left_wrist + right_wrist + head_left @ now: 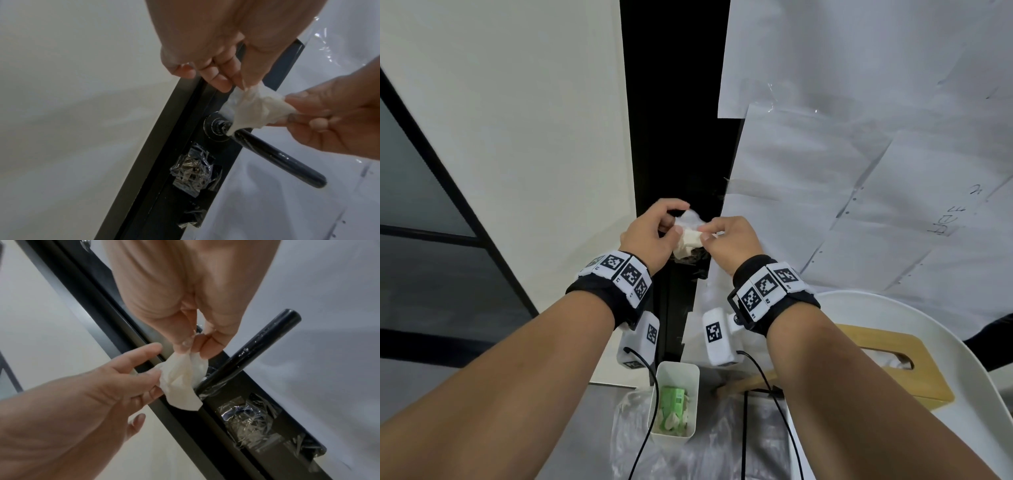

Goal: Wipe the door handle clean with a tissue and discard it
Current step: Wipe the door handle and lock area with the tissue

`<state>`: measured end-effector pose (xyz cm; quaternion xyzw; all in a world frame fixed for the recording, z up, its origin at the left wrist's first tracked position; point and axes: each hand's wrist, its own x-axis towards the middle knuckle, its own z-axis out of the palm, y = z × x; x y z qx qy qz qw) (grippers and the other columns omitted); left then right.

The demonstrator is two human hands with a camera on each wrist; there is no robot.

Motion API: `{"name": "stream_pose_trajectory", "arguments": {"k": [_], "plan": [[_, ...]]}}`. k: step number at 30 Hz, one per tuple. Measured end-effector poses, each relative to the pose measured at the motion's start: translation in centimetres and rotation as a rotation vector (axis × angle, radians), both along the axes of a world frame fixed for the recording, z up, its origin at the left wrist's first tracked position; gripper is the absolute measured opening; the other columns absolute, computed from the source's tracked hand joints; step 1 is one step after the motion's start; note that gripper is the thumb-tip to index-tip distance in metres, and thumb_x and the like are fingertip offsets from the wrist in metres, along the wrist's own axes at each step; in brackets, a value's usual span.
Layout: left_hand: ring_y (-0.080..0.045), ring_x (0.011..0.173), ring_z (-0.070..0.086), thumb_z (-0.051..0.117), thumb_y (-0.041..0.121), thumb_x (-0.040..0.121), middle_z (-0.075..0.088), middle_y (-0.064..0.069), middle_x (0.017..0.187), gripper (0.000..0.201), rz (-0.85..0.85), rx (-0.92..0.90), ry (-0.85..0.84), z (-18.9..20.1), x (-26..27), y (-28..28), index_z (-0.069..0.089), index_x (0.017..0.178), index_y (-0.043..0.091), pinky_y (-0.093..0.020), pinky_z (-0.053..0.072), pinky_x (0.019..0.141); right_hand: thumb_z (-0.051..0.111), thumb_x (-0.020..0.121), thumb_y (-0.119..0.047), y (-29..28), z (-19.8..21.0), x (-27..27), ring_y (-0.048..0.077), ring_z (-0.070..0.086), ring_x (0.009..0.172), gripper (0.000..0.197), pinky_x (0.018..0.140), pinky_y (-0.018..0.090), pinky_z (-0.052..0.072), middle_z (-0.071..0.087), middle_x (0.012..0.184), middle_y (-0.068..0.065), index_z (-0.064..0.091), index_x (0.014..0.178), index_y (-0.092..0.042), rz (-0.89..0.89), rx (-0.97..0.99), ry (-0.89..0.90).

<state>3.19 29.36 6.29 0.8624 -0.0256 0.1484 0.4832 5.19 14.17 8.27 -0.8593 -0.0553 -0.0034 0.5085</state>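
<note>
A crumpled white tissue [690, 236] is stretched between both hands against the base of the black lever door handle [277, 155], right at its round rosette [213, 128]. My left hand [240, 82] pinches the tissue's upper left end between thumb and fingers. My right hand [195, 345] pinches the other end between thumb and forefinger. In the head view the left hand [674, 222] and right hand [705, 233] sit close together and hide the handle. In the right wrist view the tissue [183, 381] covers the handle's [252, 350] inner end; the outer end is bare.
Crinkled clear tape covers the lock [193, 172] below the handle. A white bin [664, 373] holding a green carton and used tissues stands on the floor underneath. To the right, a wooden tissue box [893, 359] lies on a white round seat [928, 308]. Paper sheets [859, 137] cover the door.
</note>
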Motion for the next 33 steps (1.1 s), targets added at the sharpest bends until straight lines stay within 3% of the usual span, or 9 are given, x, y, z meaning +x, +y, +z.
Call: {"name": "stream_pose_trajectory", "arguments": {"k": [4, 7, 10, 13, 15, 18, 22, 25, 33], "plan": [[-0.009, 0.093, 0.058, 0.060, 0.024, 0.090, 0.059, 0.013, 0.094, 0.027, 0.022, 0.138, 0.005, -0.1, 0.3, 0.0, 0.065, 0.105, 0.047, -0.047, 0.044, 0.096, 0.053, 0.081, 0.004, -0.2, 0.1, 0.3, 0.005, 0.050, 0.057, 0.020, 0.048, 0.005, 0.035, 0.054, 0.065, -0.008, 0.069, 0.069, -0.001, -0.004, -0.070, -0.064], [-0.008, 0.093, 0.057, 0.064, 0.032, 0.088, 0.055, 0.014, 0.095, 0.008, 0.068, 0.216, 0.031, 0.3, 0.3, 0.0, 0.068, 0.088, 0.039, -0.046, 0.044, 0.094, 0.054, 0.084, -0.006, -0.4, 0.1, 0.6, 0.016, 0.059, 0.069, 0.030, 0.061, 0.021, 0.047, 0.061, 0.074, -0.004, 0.061, 0.062, -0.025, -0.019, -0.112, -0.056], [-0.014, 0.091, 0.059, 0.061, 0.025, 0.090, 0.060, 0.006, 0.099, 0.008, 0.056, 0.145, 0.006, 1.0, 0.3, -0.2, 0.067, 0.085, 0.025, -0.038, 0.048, 0.091, 0.054, 0.085, -0.012, -0.6, 0.1, 0.6, 0.019, 0.060, 0.076, 0.032, 0.070, 0.031, 0.050, 0.062, 0.076, -0.006, 0.055, 0.060, -0.032, -0.048, -0.133, -0.061], [-0.011, 0.070, 0.057, 0.059, 0.021, 0.092, 0.064, 0.002, 0.078, 0.008, 0.050, 0.111, 0.030, 1.4, 0.1, -0.6, 0.067, 0.089, 0.018, -0.020, 0.046, 0.067, 0.053, 0.085, -0.011, -0.8, 0.3, 0.4, 0.017, 0.058, 0.075, 0.032, 0.068, 0.029, 0.048, 0.060, 0.075, -0.008, 0.055, 0.061, -0.032, -0.062, -0.146, -0.036], [-0.004, 0.060, 0.051, 0.061, 0.021, 0.092, 0.058, 0.008, 0.067, 0.007, 0.063, 0.155, 0.052, 1.2, -0.1, -0.8, 0.067, 0.090, 0.019, -0.012, 0.040, 0.057, 0.053, 0.086, -0.012, -1.0, 0.2, 0.3, 0.019, 0.062, 0.082, 0.031, 0.078, 0.033, 0.053, 0.063, 0.081, -0.006, 0.056, 0.062, -0.032, -0.064, -0.181, -0.016], [-0.006, 0.059, 0.052, 0.064, 0.021, 0.089, 0.057, 0.009, 0.065, 0.004, 0.085, 0.194, 0.089, 0.8, -0.3, -0.8, 0.067, 0.086, 0.021, -0.016, 0.043, 0.056, 0.053, 0.086, -0.014, -1.2, -0.2, -0.1, 0.021, 0.064, 0.093, 0.025, 0.091, 0.041, 0.051, 0.069, 0.091, -0.003, 0.063, 0.072, -0.032, -0.039, -0.240, 0.033], [-0.016, 0.073, 0.063, 0.065, 0.025, 0.087, 0.064, 0.007, 0.076, 0.009, 0.076, 0.279, 0.165, -0.1, -0.6, -0.5, 0.066, 0.079, 0.029, -0.031, 0.053, 0.068, 0.051, 0.088, -0.011, -2.3, -0.6, -0.4, 0.018, 0.063, 0.099, 0.025, 0.093, 0.034, 0.051, 0.070, 0.106, -0.001, 0.070, 0.099, -0.023, -0.021, -0.228, 0.049], [-0.017, 0.079, 0.060, 0.064, 0.023, 0.088, 0.062, 0.005, 0.087, 0.007, 0.089, 0.332, 0.172, -1.0, -0.8, -0.7, 0.068, 0.083, 0.025, -0.027, 0.048, 0.068, 0.050, 0.089, -0.008, -2.8, -0.7, -0.3, 0.016, 0.060, 0.087, 0.027, 0.081, 0.026, 0.050, 0.068, 0.107, 0.003, 0.070, 0.104, -0.017, -0.040, -0.240, 0.014], [-0.014, 0.077, 0.055, 0.063, 0.021, 0.090, 0.060, 0.002, 0.092, 0.007, 0.216, 0.298, 0.099, -1.9, -0.1, -0.9, 0.070, 0.087, 0.020, -0.022, 0.039, 0.068, 0.048, 0.091, -0.018, -2.9, -1.4, -0.4, 0.028, 0.041, 0.114, 0.031, 0.090, 0.037, 0.035, 0.053, 0.117, 0.005, 0.061, 0.118, -0.023, -0.023, -0.711, -0.154]]}}
